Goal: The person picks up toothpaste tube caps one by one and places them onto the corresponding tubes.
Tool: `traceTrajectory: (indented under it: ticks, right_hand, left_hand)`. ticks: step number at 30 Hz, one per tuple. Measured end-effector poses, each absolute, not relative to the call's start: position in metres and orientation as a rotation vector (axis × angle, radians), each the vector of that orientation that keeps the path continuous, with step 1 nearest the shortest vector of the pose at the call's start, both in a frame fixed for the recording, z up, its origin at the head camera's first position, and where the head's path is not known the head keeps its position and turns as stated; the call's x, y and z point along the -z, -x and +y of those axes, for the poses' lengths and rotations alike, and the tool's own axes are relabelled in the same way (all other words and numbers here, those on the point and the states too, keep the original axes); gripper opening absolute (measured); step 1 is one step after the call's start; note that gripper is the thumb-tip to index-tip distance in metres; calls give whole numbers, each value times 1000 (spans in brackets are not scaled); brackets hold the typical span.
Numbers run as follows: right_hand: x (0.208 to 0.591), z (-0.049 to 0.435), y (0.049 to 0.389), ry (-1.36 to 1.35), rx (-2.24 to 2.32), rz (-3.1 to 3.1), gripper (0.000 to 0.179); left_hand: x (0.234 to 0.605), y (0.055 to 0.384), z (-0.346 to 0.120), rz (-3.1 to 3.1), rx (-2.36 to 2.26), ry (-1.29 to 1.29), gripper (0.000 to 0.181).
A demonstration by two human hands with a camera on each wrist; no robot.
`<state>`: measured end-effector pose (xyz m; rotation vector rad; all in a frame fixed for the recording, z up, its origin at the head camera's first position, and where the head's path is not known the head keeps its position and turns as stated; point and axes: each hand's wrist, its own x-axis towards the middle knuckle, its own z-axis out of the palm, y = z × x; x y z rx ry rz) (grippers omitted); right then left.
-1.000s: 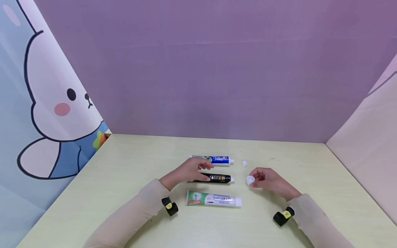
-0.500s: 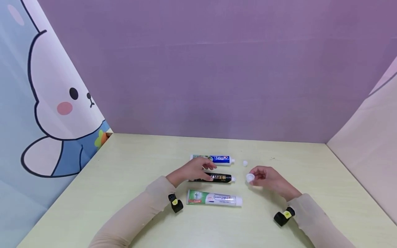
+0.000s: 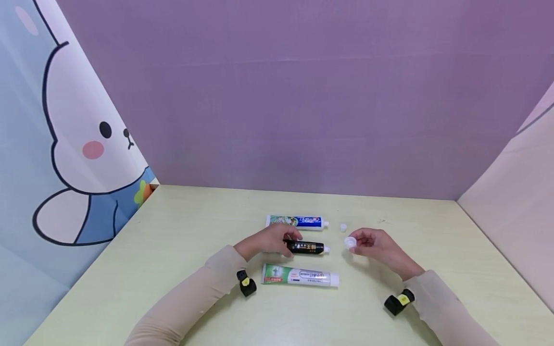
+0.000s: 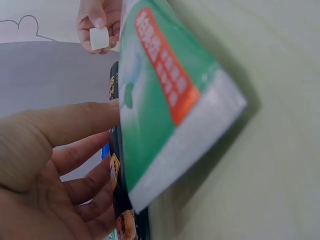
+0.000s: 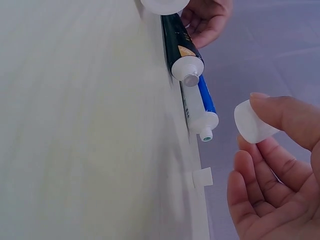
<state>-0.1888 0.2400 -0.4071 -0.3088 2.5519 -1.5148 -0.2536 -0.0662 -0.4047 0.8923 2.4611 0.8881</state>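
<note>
My left hand (image 3: 274, 239) grips the black toothpaste tube (image 3: 308, 247) across its left half, thumb on the near side and fingers on the far side. That tube's bare nozzle (image 5: 191, 80) points right. Between thumb and fingertips, my right hand (image 3: 375, 244) pinches a white cap (image 5: 254, 122), held up off the table just right of the nozzle. Behind the black tube lies a blue toothpaste tube (image 3: 309, 222), its nozzle uncapped. A second, smaller white cap (image 3: 343, 227) sits on the table to the right of it.
A green and white toothpaste tube (image 3: 309, 277) with its cap on lies nearest the person, in front of the black one. The pale table (image 3: 207, 211) ends at a purple backdrop (image 3: 277, 96), with printed cloth at both sides.
The left hand has shifted slightly right, and its thumb has moved from over the black tube to its near edge. The right hand with the cap has risen a little.
</note>
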Motion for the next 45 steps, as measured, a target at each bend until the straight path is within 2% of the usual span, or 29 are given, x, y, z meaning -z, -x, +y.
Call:
traceTrajectory:
  ticks: [6, 16, 45]
  right_hand:
    - [403, 239, 186, 276, 1523, 2558, 34]
    - [396, 241, 182, 308, 1530, 2589, 35]
    - [386, 241, 176, 357, 1540, 2553, 32]
  left_hand:
    - [406, 252, -64, 2499, -795, -846, 49]
    - [402, 251, -60, 2544, -679, -910, 48]
    - [396, 248, -65, 2519, -659, -956, 36]
